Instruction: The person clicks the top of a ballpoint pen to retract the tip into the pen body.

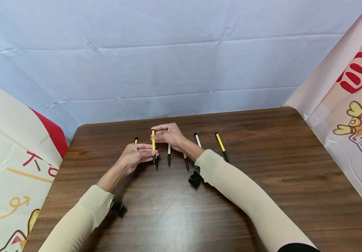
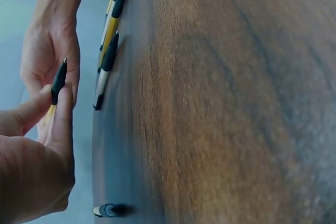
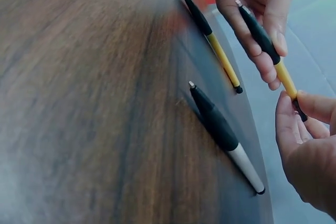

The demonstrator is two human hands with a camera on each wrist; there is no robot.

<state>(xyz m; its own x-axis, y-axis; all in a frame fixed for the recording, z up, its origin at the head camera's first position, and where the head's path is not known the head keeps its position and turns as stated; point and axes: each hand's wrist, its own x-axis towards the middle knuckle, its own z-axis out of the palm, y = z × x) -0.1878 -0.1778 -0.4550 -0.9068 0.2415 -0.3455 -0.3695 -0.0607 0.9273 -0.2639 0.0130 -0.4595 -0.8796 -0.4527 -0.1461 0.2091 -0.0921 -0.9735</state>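
Note:
A yellow pen with a black grip and black end (image 1: 153,141) is held over the table between both hands. My left hand (image 1: 133,155) pinches it low, near the black grip, with thumb and fingers. At its upper end, my right hand (image 1: 171,135) pinches the pen near the black cap end. The right wrist view shows the held pen's (image 3: 285,80) metal tip pointing away from the right fingers. Just beside it on the table lies a white pen (image 1: 169,157), partly covered by the right hand. Another yellow pen (image 1: 136,140) lies behind the left hand, mostly hidden.
To the right, a yellow pen (image 1: 186,163), a white pen (image 1: 198,140) and a further yellow pen (image 1: 221,145) lie in a loose row, the first two partly under the right arm. The brown wooden table (image 1: 278,196) ends at a pale cloth backdrop (image 1: 181,70).

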